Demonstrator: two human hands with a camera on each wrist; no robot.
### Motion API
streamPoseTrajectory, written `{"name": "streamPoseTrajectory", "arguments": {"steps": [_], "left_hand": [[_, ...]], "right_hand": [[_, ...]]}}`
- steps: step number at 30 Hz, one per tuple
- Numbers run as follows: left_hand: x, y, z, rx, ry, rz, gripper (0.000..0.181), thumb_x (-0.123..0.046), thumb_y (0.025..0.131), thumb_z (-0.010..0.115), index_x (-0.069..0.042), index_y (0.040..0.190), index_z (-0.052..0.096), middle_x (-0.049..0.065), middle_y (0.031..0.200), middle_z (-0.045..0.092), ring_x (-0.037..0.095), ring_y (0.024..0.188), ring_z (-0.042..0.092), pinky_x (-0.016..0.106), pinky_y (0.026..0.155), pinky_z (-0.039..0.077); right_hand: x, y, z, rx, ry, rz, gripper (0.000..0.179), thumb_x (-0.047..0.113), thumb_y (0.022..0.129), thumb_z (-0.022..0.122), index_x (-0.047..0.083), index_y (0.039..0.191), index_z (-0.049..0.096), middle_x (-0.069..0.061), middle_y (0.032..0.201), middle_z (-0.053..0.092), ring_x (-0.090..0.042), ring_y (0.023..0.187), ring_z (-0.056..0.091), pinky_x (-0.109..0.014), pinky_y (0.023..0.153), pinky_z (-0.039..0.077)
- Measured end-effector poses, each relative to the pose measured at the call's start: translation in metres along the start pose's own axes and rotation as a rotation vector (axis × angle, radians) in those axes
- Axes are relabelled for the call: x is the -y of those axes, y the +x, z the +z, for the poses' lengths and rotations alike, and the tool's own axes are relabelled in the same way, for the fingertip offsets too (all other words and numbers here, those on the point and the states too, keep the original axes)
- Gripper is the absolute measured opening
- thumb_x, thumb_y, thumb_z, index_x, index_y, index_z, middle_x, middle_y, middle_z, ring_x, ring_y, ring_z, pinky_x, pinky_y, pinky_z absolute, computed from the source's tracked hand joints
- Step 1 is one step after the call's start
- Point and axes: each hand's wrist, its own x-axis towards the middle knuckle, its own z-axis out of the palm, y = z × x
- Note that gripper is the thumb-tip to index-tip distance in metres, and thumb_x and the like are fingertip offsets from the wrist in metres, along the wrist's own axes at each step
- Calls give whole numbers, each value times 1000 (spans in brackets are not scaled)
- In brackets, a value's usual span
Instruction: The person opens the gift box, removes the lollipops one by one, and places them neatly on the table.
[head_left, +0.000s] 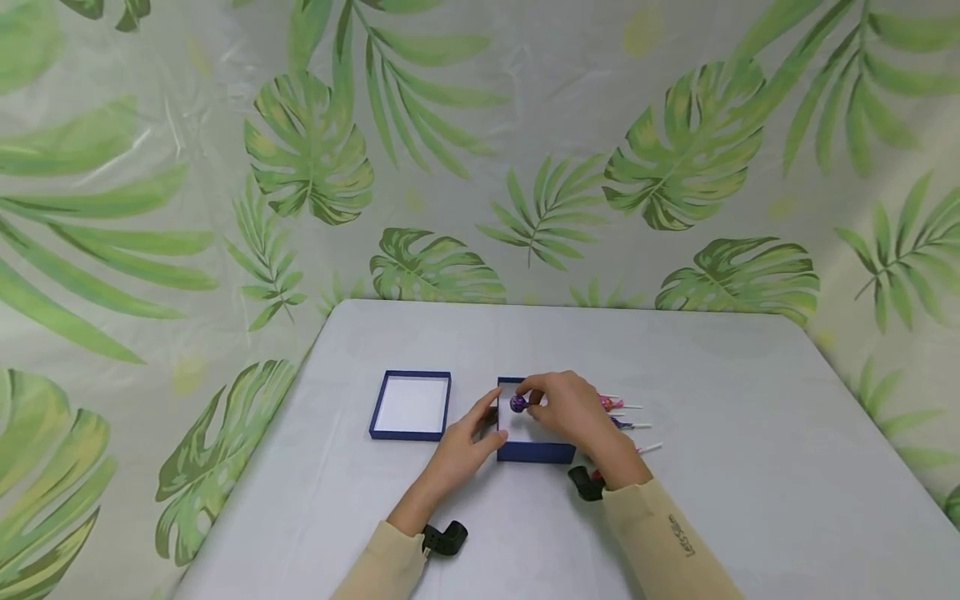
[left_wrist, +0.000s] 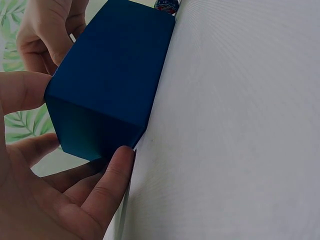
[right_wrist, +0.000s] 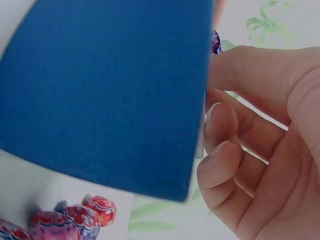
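Observation:
A blue box [head_left: 536,452] with a white inside stands uncovered mid-table. At its left end, my left hand [head_left: 467,442] holds the box, thumb at the near corner and fingers toward the far one. My right hand [head_left: 566,410] pinches a purple-wrapped lollipop [head_left: 518,403] over the box's opening, its round head pointing left. In the right wrist view the box wall [right_wrist: 110,95] hides most of that lollipop; only a sliver of the purple wrapper [right_wrist: 216,42] shows.
Left of the box lies a shallow blue-rimmed lid [head_left: 408,436], white side up. Several wrapped lollipops [head_left: 611,404] lie right of the box, partly behind the right hand, white sticks pointing right. Their red and pink heads [right_wrist: 55,227] show in the right wrist view.

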Motion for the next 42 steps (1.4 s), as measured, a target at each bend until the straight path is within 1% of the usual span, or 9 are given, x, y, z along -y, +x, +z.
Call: {"name": "streamPoseTrajectory", "arguments": {"steps": [3, 9, 13, 20, 25, 28, 32, 37, 42], "left_hand": [[0, 0, 0, -3, -1, -2, 65, -34, 100, 61, -44, 156, 31, 8, 153, 46, 28, 140, 44, 53, 113, 36], [0, -1, 0, -2, 2, -5, 66, -35, 100, 61, -37, 158, 31, 8, 154, 45, 28, 140, 44, 52, 113, 37], [1, 0, 0, 1, 0, -10, 67, -34, 100, 62, -39, 158, 30, 6, 155, 44, 26, 141, 43, 50, 114, 35], [1, 1, 0, 3, 2, -1, 66, -32, 100, 61, -34, 159, 30, 9, 155, 44, 28, 141, 43, 49, 114, 36], [-2, 1, -2, -11, 15, 6, 66, -35, 100, 61, -40, 158, 30, 10, 154, 44, 28, 140, 44, 47, 114, 36], [-2, 2, -2, -14, 20, 3, 66, -35, 100, 62, -40, 158, 31, 8, 154, 44, 26, 140, 43, 44, 114, 36], [0, 3, -1, -11, 19, 8, 67, -37, 99, 62, -33, 159, 32, 8, 155, 44, 25, 141, 43, 43, 115, 36], [0, 2, -1, -4, 14, 7, 67, -40, 99, 62, -34, 159, 31, 8, 155, 43, 25, 141, 42, 42, 115, 35], [-1, 1, -2, -3, 10, 3, 67, -34, 100, 62, -32, 159, 31, 8, 155, 43, 25, 141, 42, 42, 115, 35]], "right_hand": [[0, -4, -3, -12, 3, -1, 25, 11, 86, 76, 23, 108, 78, 11, 80, 67, -14, 68, 54, -30, 58, 43], [-3, -12, -10, -30, 0, 5, 27, 10, 87, 76, 22, 110, 77, 10, 81, 68, -14, 68, 53, -30, 60, 43], [-7, -17, -14, -46, -6, 9, 26, 11, 88, 75, 22, 112, 77, 10, 82, 68, -12, 64, 52, -30, 57, 43], [-15, -27, -22, -79, 10, -17, 27, 11, 88, 75, 21, 112, 76, 10, 82, 69, -12, 65, 52, -30, 54, 43], [-20, -33, -28, -95, 19, -21, 26, 12, 88, 75, 22, 111, 76, 10, 83, 69, -13, 71, 54, -31, 58, 45], [-23, -36, -30, -91, 28, -6, 26, 12, 88, 75, 22, 112, 76, 9, 86, 70, -14, 75, 57, -32, 63, 49], [-27, -42, -33, -89, 42, 21, 26, 10, 88, 73, 23, 111, 76, 10, 86, 69, -13, 75, 58, -32, 63, 49], [-32, -52, -36, -85, 66, 57, 27, 10, 88, 73, 23, 111, 76, 10, 86, 68, -13, 73, 57, -31, 61, 47], [-40, -60, -39, -77, 73, 84, 30, 10, 88, 72, 21, 116, 75, 6, 92, 71, -15, 77, 59, -31, 61, 48]]}}
